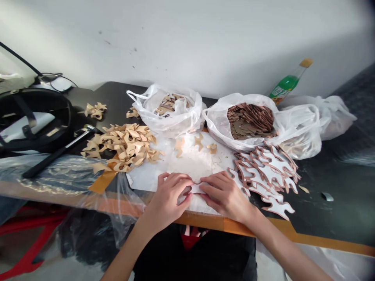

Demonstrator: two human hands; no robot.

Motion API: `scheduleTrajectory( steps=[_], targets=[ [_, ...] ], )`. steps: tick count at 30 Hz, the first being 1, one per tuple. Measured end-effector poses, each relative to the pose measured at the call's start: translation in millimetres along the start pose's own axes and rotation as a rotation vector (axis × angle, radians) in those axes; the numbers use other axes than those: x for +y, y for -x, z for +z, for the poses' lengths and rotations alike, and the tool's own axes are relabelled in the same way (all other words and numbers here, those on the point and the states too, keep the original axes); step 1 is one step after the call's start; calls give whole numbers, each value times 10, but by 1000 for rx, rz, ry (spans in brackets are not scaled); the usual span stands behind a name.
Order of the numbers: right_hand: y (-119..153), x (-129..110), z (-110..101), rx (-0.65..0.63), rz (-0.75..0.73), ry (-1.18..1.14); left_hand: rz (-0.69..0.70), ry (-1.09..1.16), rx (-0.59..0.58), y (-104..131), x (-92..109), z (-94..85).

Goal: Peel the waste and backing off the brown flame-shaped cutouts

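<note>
My left hand (172,194) and my right hand (224,193) meet over a white sheet (164,168) at the table's front edge. Between their fingertips they hold a small white piece with a brown edge (197,189), its shape partly covered by the fingers. To the left lies a heap of curled tan pieces (129,146). White-faced, brown-edged pieces (268,171) are piled just right of my right hand. Beyond the hands, a few tan bits (199,143) rest on the sheet.
Behind stand a plastic bag of tan scraps (152,117) and another bag (218,125) full of brown pieces. A green bottle (285,86) leans by the wall. A black-handled hammer (55,157) and a round black container (68,117) are at the left.
</note>
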State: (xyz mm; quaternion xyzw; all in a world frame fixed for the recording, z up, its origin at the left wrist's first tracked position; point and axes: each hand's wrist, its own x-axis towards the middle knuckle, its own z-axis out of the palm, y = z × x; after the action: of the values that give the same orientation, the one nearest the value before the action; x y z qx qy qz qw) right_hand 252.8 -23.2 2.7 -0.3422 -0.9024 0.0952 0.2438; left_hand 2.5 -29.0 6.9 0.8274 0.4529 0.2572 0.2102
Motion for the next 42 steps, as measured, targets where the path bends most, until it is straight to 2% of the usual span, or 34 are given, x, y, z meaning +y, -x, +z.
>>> scheduleTrajectory(
  steps=[22,42],
  targets=[
    [-20,-3,-10,-23,60,-21,-67,52,-48,-58,-19,-13],
    [-47,0,-38,-51,116,-72,-102,71,-33,-73,-10,-15]
  ],
)
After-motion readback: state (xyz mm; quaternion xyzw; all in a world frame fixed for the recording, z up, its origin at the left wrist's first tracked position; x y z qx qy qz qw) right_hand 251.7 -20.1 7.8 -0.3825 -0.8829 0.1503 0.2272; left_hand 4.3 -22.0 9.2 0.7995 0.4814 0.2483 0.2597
